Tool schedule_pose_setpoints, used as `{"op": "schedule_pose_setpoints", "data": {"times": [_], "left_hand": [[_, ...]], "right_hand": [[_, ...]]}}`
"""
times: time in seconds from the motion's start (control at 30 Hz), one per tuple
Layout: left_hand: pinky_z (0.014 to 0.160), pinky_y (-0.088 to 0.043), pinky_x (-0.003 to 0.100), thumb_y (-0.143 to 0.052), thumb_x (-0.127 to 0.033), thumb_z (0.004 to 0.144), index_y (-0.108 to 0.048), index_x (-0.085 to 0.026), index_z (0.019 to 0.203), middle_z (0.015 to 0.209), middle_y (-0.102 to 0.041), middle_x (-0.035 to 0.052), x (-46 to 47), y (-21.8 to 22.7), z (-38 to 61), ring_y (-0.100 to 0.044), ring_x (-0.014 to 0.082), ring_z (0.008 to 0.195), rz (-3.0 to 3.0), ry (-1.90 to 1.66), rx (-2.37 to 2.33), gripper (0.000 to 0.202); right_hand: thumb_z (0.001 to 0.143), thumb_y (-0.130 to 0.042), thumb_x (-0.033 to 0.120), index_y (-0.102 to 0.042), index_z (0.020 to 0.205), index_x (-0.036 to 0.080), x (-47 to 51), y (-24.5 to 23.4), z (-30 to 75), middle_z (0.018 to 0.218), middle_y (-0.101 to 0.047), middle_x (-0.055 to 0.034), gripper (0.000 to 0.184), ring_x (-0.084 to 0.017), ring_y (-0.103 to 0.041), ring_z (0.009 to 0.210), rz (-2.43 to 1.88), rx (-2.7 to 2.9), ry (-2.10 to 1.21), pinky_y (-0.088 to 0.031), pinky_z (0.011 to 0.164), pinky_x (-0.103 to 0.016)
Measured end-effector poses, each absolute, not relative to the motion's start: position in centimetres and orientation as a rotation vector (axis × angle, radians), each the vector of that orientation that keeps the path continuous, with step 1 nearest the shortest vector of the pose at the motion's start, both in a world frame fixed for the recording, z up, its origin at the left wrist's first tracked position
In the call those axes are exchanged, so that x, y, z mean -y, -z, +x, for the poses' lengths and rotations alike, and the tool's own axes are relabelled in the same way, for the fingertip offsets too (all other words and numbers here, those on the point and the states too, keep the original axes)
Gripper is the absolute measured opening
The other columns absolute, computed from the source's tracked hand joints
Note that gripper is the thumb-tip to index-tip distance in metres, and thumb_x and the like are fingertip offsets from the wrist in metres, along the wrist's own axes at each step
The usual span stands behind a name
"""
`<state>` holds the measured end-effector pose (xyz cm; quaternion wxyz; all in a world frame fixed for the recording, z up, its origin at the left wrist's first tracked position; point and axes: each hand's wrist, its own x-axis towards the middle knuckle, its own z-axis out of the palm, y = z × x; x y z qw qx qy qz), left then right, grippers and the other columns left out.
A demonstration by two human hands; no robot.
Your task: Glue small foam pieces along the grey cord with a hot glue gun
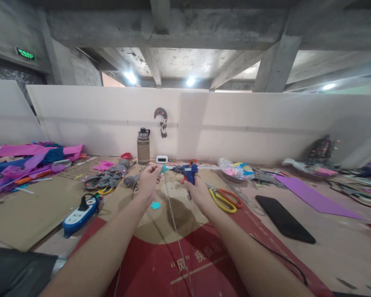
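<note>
Between the fingertips of my left hand [149, 181], I pinch a small teal felt piece [164, 169]. A thin pale string [173, 218] runs from it down toward me. My right hand [199, 190] is wrapped round the handle of a blue hot glue gun [190, 171], whose nozzle points left at the felt piece. Whether the tip touches the felt, I cannot tell. Below my hands, a teal flower-shaped cutout [155, 205] lies flat on the red and tan board [151, 233]. Scissors with yellow and orange handles [225, 201] rest just right of my right hand.
A blue power strip [80, 216] and grey felt scraps [102, 178] lie left. A bottle [143, 148] and small digital clock [162, 159] stand behind. Right are a black phone [284, 218], a bowl of bits [236, 171] and a purple sheet [315, 196]. A white partition [117, 119] closes the back.
</note>
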<state>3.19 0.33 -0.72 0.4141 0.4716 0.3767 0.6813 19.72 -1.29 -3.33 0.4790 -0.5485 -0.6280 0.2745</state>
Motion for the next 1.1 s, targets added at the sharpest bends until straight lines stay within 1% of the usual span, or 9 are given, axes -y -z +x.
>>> {"op": "schedule_pose_setpoints", "data": {"times": [0.13,0.27,0.37,0.47,0.57,0.63,0.73,0.83,1.1], "left_hand": [[0.043,-0.024,0.018,-0.067,-0.041,0.065,-0.059,-0.016,0.075,0.057,-0.048,-0.005,-0.1,0.8,3.5,-0.039,0.005,0.047,1.27,-1.677,-0.942,0.028],[0.044,-0.025,0.019,-0.065,-0.04,0.067,-0.059,-0.016,0.075,0.06,-0.05,-0.0045,0.3,0.8,3.9,-0.039,0.0056,0.049,1.363,-1.659,-0.941,0.026],[0.049,-0.03,0.02,-0.062,-0.039,0.069,-0.059,-0.016,0.074,0.062,-0.052,-0.0033,0.7,0.6,4.2,-0.042,0.0071,0.053,1.474,-1.69,-0.983,0.023],[0.054,-0.035,0.021,-0.06,-0.036,0.071,-0.061,-0.016,0.072,0.063,-0.056,-0.0015,1.2,0.3,4.5,-0.046,0.0092,0.056,1.638,-1.706,-1.097,0.02],[0.056,-0.038,0.022,-0.057,-0.031,0.073,-0.062,-0.016,0.072,0.066,-0.059,-0.0005,1.8,0.2,4.8,-0.049,0.0105,0.058,1.84,-1.675,-1.206,0.016],[0.056,-0.038,0.023,-0.055,-0.03,0.074,-0.061,-0.017,0.073,0.067,-0.06,-0.0006,2.2,0.2,5.0,-0.05,0.0106,0.057,1.936,-1.639,-1.251,0.014],[0.057,-0.039,0.023,-0.055,-0.03,0.075,-0.062,-0.017,0.074,0.067,-0.06,-0.0008,2.4,0.3,5.3,-0.05,0.0109,0.058,1.967,-1.611,-1.272,0.014],[0.057,-0.038,0.023,-0.056,-0.031,0.074,-0.062,-0.017,0.074,0.067,-0.059,-0.0006,2.2,0.6,5.4,-0.049,0.011,0.059,1.878,-1.594,-1.243,0.015],[0.046,-0.027,0.021,-0.062,-0.037,0.069,-0.058,-0.015,0.073,0.055,-0.047,-0.0046,1.5,1.3,5.9,-0.037,0.0074,0.048,1.49,-1.459,-0.992,0.022]], "right_hand": [[0.076,-0.048,0.024,-0.051,0.077,0.018,0.3,4.5,20.2,0.061,-0.057,-0.0025,0.006,-0.015,-0.056,0.049,-1.571,1.652,-0.729,-0.042,0.045,-0.025],[0.068,-0.059,0.023,-0.05,0.069,0.018,0.3,4.8,21.0,0.079,-0.06,-0.0121,0.011,-0.025,-0.06,0.079,-1.625,1.659,-0.452,-0.044,0.068,-0.034],[0.072,-0.057,0.029,-0.049,0.072,0.018,0.7,4.1,20.9,0.086,-0.059,-0.012,0.013,-0.026,-0.056,0.089,-1.512,1.632,-0.234,-0.041,0.079,-0.039],[0.077,-0.05,0.035,-0.045,0.076,0.02,1.8,2.9,19.5,0.075,-0.056,-0.0034,0.016,-0.02,-0.058,0.076,-1.223,1.524,-0.623,-0.045,0.073,-0.036],[0.073,-0.057,0.039,-0.04,0.084,0.022,3.2,1.8,17.9,0.076,-0.055,0.0016,0.026,-0.014,-0.059,0.067,-0.854,1.276,-1.194,-0.048,0.067,-0.032],[0.068,-0.063,0.036,-0.038,0.087,0.023,3.8,1.5,17.3,0.074,-0.054,0.0045,0.033,-0.011,-0.056,0.059,-0.73,1.165,-1.351,-0.048,0.061,-0.029],[0.065,-0.065,0.031,-0.042,0.085,0.023,3.8,1.6,17.3,0.067,-0.048,0.0076,0.032,-0.007,-0.046,0.051,-0.777,1.143,-1.244,-0.04,0.048,-0.021],[0.068,-0.059,0.03,-0.049,0.08,0.021,3.3,1.8,17.9,0.066,-0.047,0.006,0.018,-0.008,-0.042,0.051,-0.891,1.248,-1.038,-0.033,0.043,-0.019],[0.077,-0.049,0.031,-0.053,0.075,0.019,3.6,1.1,18.8,0.067,-0.052,0.0026,0.013,-0.012,-0.047,0.061,-0.981,1.443,-0.661,-0.037,0.058,-0.025]]}}
